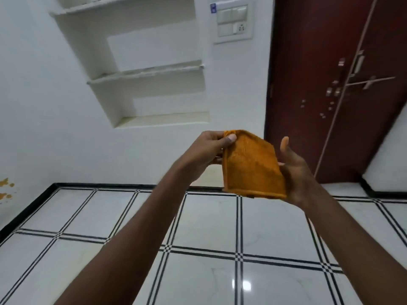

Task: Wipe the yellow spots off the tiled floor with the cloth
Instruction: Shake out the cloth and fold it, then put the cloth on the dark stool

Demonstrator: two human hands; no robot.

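A folded orange cloth (251, 166) is held up in front of me, well above the floor. My left hand (207, 150) pinches its upper left corner between thumb and fingers. My right hand (293, 170) supports the cloth's right edge from behind, thumb raised and palm against it. Yellow spots (6, 188) show at the far left edge, low on the white wall just above the dark skirting. The white tiled floor (209, 227) with black double lines spreads below my arms; no yellow spots are visible on the part in view.
White built-in wall shelves (149, 73) are straight ahead. A dark red door (330, 84) with metal latches stands at the right, a switch panel (233, 20) beside it. Black skirting (99, 185) runs along the wall base.
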